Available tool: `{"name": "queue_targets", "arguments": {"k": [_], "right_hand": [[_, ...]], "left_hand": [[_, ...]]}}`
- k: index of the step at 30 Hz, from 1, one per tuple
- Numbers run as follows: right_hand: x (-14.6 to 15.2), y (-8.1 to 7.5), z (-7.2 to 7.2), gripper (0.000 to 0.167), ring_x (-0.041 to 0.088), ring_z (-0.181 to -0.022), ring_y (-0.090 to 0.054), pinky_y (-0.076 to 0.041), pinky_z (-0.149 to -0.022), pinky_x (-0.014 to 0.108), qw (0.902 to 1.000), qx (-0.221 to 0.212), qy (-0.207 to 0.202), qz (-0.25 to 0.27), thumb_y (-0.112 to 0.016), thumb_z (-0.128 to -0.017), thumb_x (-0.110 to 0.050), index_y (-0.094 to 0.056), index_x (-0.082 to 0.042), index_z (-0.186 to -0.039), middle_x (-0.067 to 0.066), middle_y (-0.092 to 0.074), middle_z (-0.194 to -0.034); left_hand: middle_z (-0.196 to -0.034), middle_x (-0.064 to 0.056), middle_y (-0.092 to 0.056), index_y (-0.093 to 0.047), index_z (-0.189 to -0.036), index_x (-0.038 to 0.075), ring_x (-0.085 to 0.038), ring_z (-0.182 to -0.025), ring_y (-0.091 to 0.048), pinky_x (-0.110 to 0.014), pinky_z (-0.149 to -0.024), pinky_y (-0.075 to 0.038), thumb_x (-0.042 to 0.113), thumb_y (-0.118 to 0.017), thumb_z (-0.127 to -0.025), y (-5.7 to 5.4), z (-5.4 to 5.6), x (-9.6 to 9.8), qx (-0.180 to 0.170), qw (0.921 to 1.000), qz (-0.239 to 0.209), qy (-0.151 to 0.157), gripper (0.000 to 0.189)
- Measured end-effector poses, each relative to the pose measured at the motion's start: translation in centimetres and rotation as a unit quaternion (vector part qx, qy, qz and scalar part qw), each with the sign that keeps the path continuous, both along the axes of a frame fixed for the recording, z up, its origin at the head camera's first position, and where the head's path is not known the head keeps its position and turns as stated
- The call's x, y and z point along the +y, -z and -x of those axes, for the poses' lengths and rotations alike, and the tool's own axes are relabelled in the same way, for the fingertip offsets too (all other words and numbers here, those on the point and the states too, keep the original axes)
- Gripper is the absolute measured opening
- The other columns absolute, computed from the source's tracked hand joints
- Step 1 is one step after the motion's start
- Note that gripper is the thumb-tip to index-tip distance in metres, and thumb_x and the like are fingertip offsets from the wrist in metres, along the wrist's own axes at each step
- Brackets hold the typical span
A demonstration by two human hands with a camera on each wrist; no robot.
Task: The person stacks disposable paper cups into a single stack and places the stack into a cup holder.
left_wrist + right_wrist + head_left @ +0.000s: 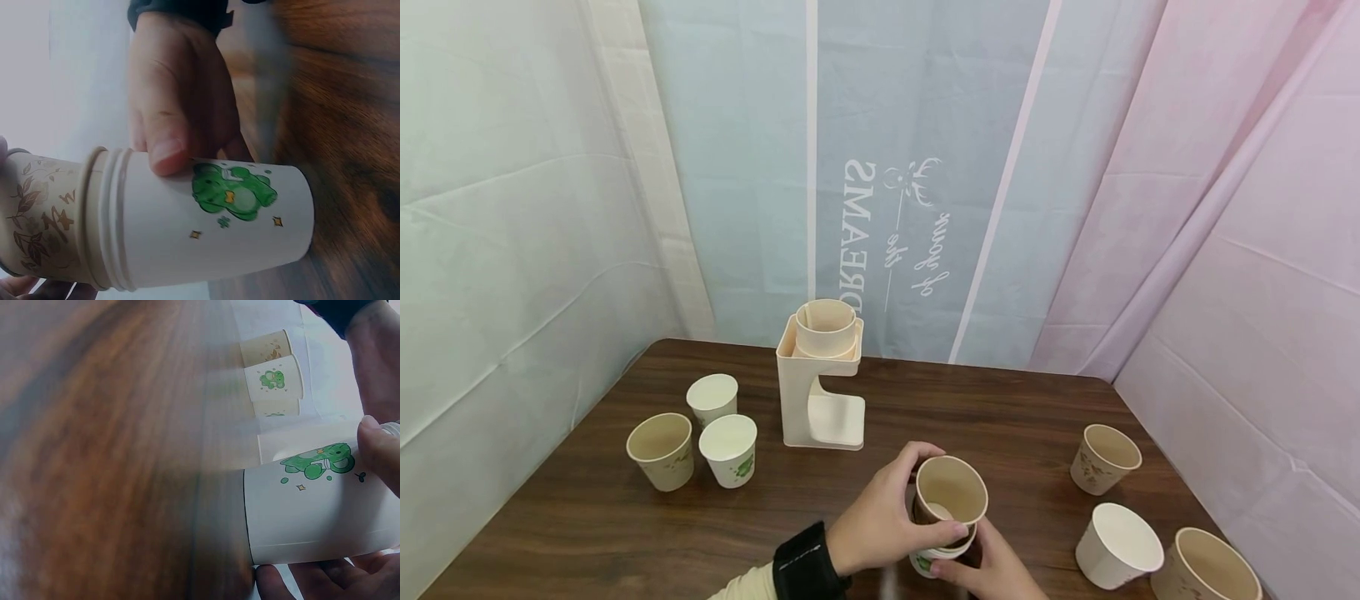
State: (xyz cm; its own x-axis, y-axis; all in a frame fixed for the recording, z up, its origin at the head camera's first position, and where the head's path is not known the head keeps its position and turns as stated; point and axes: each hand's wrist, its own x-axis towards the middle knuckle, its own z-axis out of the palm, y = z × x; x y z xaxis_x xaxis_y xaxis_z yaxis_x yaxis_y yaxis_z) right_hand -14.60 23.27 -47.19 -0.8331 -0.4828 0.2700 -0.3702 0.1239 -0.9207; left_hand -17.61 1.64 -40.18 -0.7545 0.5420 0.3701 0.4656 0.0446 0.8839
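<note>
My left hand (876, 521) grips a tan paper cup (953, 483) near its rim, its thumb lying across the near side. The tan cup sits nested at the top of a stack with white paper cups (219, 219), and its flower print shows in the left wrist view. My right hand (996, 571) holds the lower white cup, which bears a green bear print. Its thumb presses the side just below the rims. In the right wrist view, the white cup's base (250, 515) is close to the tabletop; whether it touches is unclear.
A cream cup dispenser stand (797, 400) with a cup-like cylinder (825, 337) on top stands at the back. On the left are a tan cup (662, 454) and white cups (730, 454). More tan cups (1105, 462) and a white cup (1116, 550) stand at the right.
</note>
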Motion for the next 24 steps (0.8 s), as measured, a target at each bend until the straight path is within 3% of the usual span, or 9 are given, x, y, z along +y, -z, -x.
{"name": "queue_targets", "arguments": {"k": [8, 15, 24], "right_hand": [[0.0, 0.1, 0.0, 0.061, 0.005, -0.112, -0.061, -0.054, -0.090, 0.026, 0.9992, 0.027, 0.025, -0.016, -0.073, -0.091, 0.000, -0.039, 0.016, -0.138, -0.012, -0.061, -0.128], [-0.1, 0.4, 0.0, 0.063, 0.004, -0.113, -0.060, -0.051, -0.092, 0.023, 0.9957, 0.073, 0.048, -0.030, -0.077, -0.086, 0.003, -0.042, 0.014, -0.137, 0.018, -0.063, -0.126], [-0.1, 0.2, 0.0, 0.068, 0.006, -0.114, -0.059, -0.050, -0.093, 0.021, 0.9968, 0.048, 0.050, -0.041, -0.078, -0.087, 0.000, -0.039, 0.017, -0.139, 0.034, -0.057, -0.126]], "left_hand": [[-0.120, 0.000, -0.063, -0.053, -0.136, 0.013, -0.014, -0.101, -0.063, -0.025, -0.087, -0.052, 0.034, -0.085, -0.084, 0.8, 0.3, -0.3, 0.014, 0.9994, 0.027, -0.013, 0.065], [-0.119, -0.003, -0.061, -0.054, -0.137, 0.011, -0.012, -0.093, -0.063, -0.024, -0.078, -0.055, 0.032, -0.086, -0.083, 1.6, 0.3, -0.5, 0.011, 0.9995, 0.030, -0.003, 0.066], [-0.122, 0.000, -0.060, -0.055, -0.139, 0.011, -0.011, -0.097, -0.059, -0.023, -0.082, -0.052, 0.036, -0.085, -0.084, 2.4, 0.2, -0.8, 0.035, 0.9973, 0.062, -0.014, 0.068]]}}
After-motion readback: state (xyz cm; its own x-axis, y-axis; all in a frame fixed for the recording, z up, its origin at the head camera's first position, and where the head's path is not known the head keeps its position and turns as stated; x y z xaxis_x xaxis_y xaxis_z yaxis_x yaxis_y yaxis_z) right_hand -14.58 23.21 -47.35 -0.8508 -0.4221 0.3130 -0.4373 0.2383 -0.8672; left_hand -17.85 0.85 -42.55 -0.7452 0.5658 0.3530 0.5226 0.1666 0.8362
